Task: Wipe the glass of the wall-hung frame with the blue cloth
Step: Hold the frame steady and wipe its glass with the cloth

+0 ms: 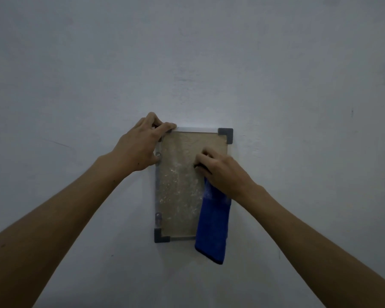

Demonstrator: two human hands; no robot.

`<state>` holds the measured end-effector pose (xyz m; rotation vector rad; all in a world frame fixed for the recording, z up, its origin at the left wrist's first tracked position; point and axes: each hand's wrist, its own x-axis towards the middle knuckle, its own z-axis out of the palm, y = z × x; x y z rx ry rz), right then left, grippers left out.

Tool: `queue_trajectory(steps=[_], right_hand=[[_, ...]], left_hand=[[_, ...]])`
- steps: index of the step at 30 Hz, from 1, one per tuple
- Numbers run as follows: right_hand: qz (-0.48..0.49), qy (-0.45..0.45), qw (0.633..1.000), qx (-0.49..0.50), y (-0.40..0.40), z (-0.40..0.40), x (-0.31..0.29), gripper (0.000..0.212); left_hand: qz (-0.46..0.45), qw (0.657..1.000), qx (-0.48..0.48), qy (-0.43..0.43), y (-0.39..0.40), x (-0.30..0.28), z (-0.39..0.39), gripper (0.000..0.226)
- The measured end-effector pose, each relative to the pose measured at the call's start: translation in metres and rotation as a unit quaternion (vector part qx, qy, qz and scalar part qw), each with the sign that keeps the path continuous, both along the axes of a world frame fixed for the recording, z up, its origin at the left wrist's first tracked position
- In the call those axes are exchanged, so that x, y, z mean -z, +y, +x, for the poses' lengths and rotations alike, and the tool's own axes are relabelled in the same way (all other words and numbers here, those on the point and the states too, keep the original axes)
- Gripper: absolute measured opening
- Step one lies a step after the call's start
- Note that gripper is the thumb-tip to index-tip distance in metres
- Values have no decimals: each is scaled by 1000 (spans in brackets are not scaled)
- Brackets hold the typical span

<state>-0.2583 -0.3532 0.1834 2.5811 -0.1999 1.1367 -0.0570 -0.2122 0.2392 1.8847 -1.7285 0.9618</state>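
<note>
A small upright frame (225, 132) with grey corner pieces hangs on the wall at the centre of the view. Its glass (179, 185) looks dusty and speckled over a brownish backing. My left hand (140, 145) grips the frame's top left corner, fingers curled over the upper edge. My right hand (220, 168) is against the right side of the glass, fingers curled round the blue cloth (212, 227). The cloth hangs down from that hand over the frame's lower right corner and hides it.
The plain pale wall (298, 85) fills the whole view around the frame. Two small clear clips (158, 154) sit on the frame's left edge. The light is dim.
</note>
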Motion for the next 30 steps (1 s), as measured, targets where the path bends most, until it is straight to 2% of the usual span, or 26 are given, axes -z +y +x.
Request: queue_trajectory(steps=[4,5,9,14,19,24,25,28,30], right_hand=[[28,-140,990,5,-4,4,-11,12],[28,-132,991,3,-2,6,-7,12],[-13,-4,1000,-7,1,6,7,13],[23,-130,991,3,3,15,-7,13],[-3,1,1000,-22,8,17,4,15],[24,-128,991,-13,10,25,-8,13],[25,-121,992,-16,12,27,-4,13],[0,-17,1000,-26,16,29,6,17],[-16,-19,1000,-17,16,31,1,17]], left_hand=[[1,1000,1,-1,0,1,0,88],[1,1000,1,-1,0,1,1,88],[1,1000,-5,-3,-1,-1,1,90],[5,1000,-2,0,0,0,1,89],[8,1000,-3,-5,0,-2,2,90],[10,1000,-1,-3,0,-1,3,91],[9,1000,2,-3,0,-1,4,91],[9,1000,4,-4,0,-2,4,90],[9,1000,2,-4,0,-3,4,90]])
